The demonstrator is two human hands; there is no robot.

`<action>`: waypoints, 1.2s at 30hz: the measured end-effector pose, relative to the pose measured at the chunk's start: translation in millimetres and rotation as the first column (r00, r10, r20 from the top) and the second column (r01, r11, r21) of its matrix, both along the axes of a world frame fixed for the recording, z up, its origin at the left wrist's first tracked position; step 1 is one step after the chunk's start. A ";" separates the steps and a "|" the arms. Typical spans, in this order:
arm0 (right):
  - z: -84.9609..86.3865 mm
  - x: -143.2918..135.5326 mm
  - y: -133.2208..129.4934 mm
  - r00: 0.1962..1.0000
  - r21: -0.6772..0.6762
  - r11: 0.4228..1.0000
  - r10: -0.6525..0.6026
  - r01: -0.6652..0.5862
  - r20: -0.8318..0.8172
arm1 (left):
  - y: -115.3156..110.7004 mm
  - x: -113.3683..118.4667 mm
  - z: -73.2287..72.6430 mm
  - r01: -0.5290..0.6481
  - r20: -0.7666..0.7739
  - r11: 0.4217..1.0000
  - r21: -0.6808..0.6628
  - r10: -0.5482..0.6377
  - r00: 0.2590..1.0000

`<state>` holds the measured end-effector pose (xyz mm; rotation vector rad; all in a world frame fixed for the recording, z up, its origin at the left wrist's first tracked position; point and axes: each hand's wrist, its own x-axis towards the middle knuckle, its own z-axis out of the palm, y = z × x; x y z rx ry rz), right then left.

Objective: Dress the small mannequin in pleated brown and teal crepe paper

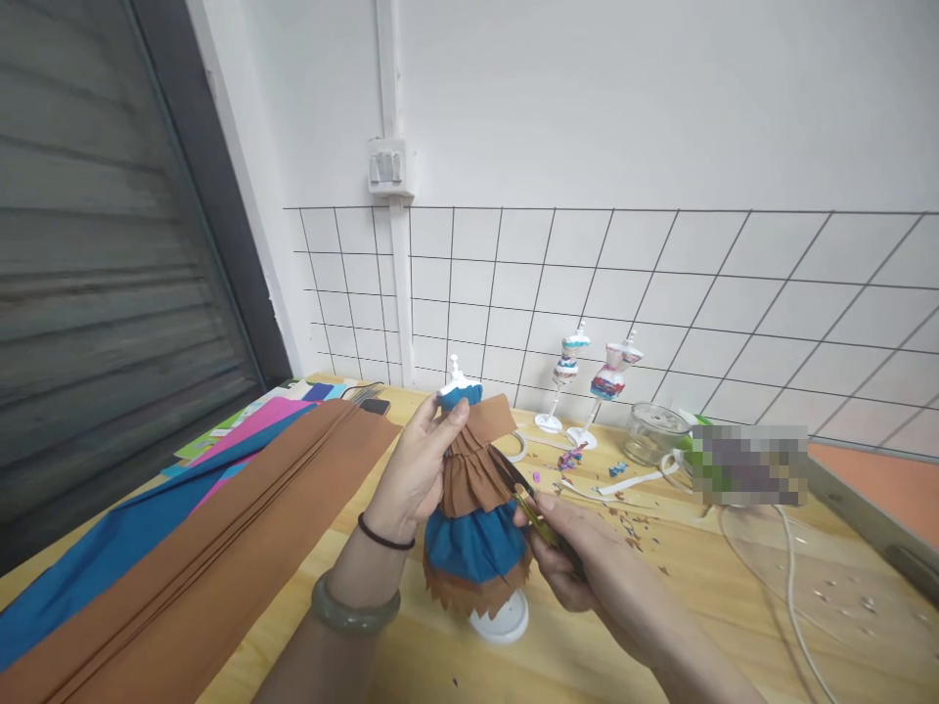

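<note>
A small white dress form wears a layered dress (476, 543) of blue and brown crepe-like material with a jagged brown hem. My left hand (422, 460) is closed around its upper part, thumb pressed on the bodice. A flat brown strip (490, 420) sticks out to the right from the chest. In my right hand (579, 552) is a slim pair of scissors (539, 518), gold and dark, with dark blades against the right side of the brown ruffle. The round white base (505, 618) shows under the skirt, tilted. My fingers partly hide the scissors' handles.
Brown sheets (220, 528) and blue sheets (147, 499) lie along the left. Two decorated mini dress forms (566, 367) stand at the back, near a glass jar (655, 433). Scraps (635, 528) litter the wooden table. A white cable (790, 577) runs down the right.
</note>
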<state>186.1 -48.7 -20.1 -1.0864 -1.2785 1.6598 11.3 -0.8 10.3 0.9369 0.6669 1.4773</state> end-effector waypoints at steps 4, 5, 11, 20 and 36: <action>-1.2 -0.8 0.2 1.000 0.014 1.000 -0.013 0.014 -0.011 | -1.3 1.2 0.9 0.007 -0.005 1.000 0.020 -0.007 1.000; -1.3 -1.0 0.3 1.000 0.014 1.000 -0.013 0.013 -0.012 | -1.7 1.8 1.0 0.009 -0.006 1.000 0.021 -0.009 1.000; -0.1 -1.5 2.5 1.000 0.035 0.999 0.004 -0.003 -0.029 | -2.5 4.4 1.0 0.040 -0.001 0.999 -0.001 -0.040 0.999; -1.0 -1.6 1.3 0.998 0.083 0.997 0.012 -0.007 -0.066 | -6.4 9.8 2.8 0.065 0.025 0.998 -0.009 -0.065 0.998; 4.2 -4.5 -0.4 0.998 0.152 0.987 -0.053 0.059 -0.044 | -13.7 20.5 5.8 0.013 0.092 1.000 -0.008 -0.012 0.996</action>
